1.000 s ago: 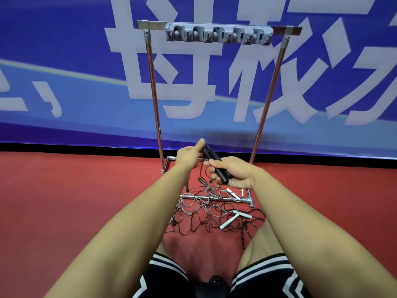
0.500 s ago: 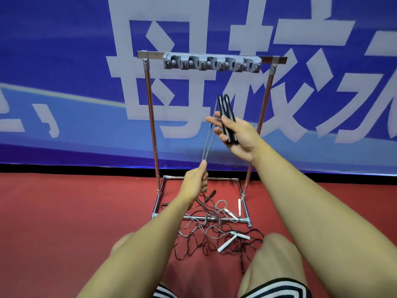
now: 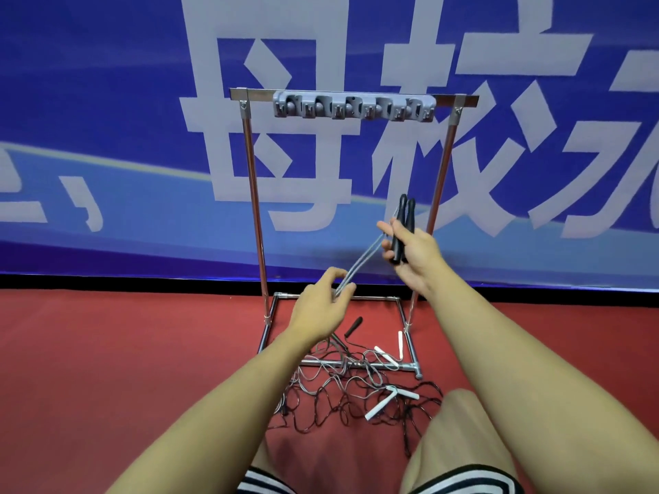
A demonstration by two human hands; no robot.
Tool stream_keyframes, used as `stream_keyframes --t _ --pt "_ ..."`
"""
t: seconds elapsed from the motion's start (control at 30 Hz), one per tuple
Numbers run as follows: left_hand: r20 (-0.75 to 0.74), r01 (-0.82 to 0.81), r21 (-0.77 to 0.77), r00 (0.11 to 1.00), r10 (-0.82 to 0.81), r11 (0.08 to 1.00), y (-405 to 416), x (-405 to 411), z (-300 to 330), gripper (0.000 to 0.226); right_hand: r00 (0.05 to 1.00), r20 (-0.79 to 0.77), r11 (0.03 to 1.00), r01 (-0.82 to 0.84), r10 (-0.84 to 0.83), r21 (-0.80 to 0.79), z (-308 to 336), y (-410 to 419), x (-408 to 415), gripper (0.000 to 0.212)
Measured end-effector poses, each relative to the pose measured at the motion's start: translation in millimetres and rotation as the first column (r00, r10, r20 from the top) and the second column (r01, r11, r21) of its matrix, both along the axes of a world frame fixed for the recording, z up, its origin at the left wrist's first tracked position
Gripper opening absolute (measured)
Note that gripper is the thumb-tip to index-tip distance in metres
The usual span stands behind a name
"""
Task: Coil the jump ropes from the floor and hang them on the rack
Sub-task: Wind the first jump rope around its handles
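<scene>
Setting: indoor sports hall or gym.
Floor (image 3: 107,369): red, smooth sports surface, running to a black strip at the foot of the back wall.
Banner (image 3: 107,101): large, blue, covering the back wall, printed with big pale characters and a lighter curved band.
Rack (image 3: 255,208): free-standing metal frame on the floor against the banner, two upright poles, a top bar carrying a grey plastic row of clips (image 3: 354,108).
Jump ropes (image 3: 356,390): several, tangled on the floor at the rack's base, with black and white handles.
Clothing: black sports shorts (image 3: 463,481) with white stripes, bare knees.
</scene>
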State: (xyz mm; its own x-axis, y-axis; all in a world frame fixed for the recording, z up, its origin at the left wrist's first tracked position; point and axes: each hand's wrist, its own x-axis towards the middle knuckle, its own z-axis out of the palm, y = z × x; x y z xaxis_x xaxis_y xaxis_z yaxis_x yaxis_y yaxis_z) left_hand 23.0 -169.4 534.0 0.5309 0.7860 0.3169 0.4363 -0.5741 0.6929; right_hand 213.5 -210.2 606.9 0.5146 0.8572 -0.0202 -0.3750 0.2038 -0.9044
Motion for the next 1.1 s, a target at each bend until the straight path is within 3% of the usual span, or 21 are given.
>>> stream_keyframes --t 0.07,0.13,0.17,0.23,0.3,0.37,0.47,0.6,0.67,0.73,0.87,1.0,1.03,1.1 --pt "-0.212 0.015 0.208 0.977 0.030 0.978 1.7 -1.2 0.4 0.024 0.923 0.384 0.972 0.060 0.033 -0.227 -25.1 -1.6 9.6 0.003" --pt "-0.387 0.107 0.441 0.918 0.081 0.891 8.2 -3.8 2.4 0.031 0.633 0.711 0.871 0.114 0.306 -0.477 -54.2 -8.3 19.1 0.011" --pt "-0.444 0.179 0.520 0.892 0.085 0.836 11.4 -4.8 5.0 0.034 0.472 0.738 0.801 0.103 0.482 -0.589 -67.2 -13.2 20.9 0.013" --pt "-0.556 0.346 0.560 0.831 0.032 0.753 17.9 -5.8 10.3 0.036 0.188 0.642 0.645 0.051 0.743 -0.762 -84.6 -24.2 12.7 0.023" --pt "-0.625 0.472 0.472 0.775 -0.094 0.745 23.3 -7.3 14.9 0.036 -0.056 0.579 0.581 0.027 0.814 -0.814 -92.9 -34.1 -2.6 0.035" --pt "-0.632 0.536 0.292 0.730 -0.260 0.792 29.7 -11.7 14.2 0.036 -0.143 0.555 0.553 -0.055 0.820 -0.831 -90.9 -45.8 -17.3 0.031" --pt "-0.493 0.541 0.020 0.737 -0.463 0.841 35.4 -20.5 13.2 0.029 -0.055 0.437 0.406 -0.283 0.898 -0.869 -76.0 -61.4 -28.6 0.026" --pt "-0.384 0.527 -0.221 0.727 -0.570 0.821 36.4 -26.1 8.1 0.020 0.049 0.275 0.270 -0.421 0.960 -0.866 -73.5 -70.1 -29.7 0.021" --pt "-0.381 0.520 -0.310 0.698 -0.606 0.796 37.6 -26.8 0.8 0.017 0.032 0.228 0.221 -0.406 0.973 -0.887 -77.9 -70.0 -28.1 0.025" --pt "-0.433 0.509 -0.342 0.661 -0.613 0.790 39.1 -26.4 -6.9 0.016 -0.009 0.252 0.237 -0.303 0.968 -0.923 -85.1 -67.1 -25.0 0.033" --pt "-0.558 0.502 -0.334 0.576 -0.597 0.798 37.8 -20.5 -21.8 0.035 -0.007 0.193 0.183 -0.283 0.981 -0.941 -107.9 -62.4 -19.3 0.031" --pt "-0.387 0.453 -0.422 0.694 -0.607 0.786 35.2 -14.5 -41.8 0.043 0.114 0.050 0.110 -0.612 0.992 -0.783 -118.5 -66.3 -17.1 0.027" --pt "-0.290 0.427 -0.472 0.751 -0.594 0.771 33.8 -13.8 -50.5 0.043 0.167 0.025 0.138 -0.712 0.986 -0.688 -117.9 -67.8 -16.7 0.024" --pt "-0.007 0.423 -0.600 0.846 -0.533 0.679 27.2 -11.6 -67.5 0.036 0.344 -0.026 0.290 -0.830 0.939 -0.477 -120.8 -69.3 -13.9 0.019"
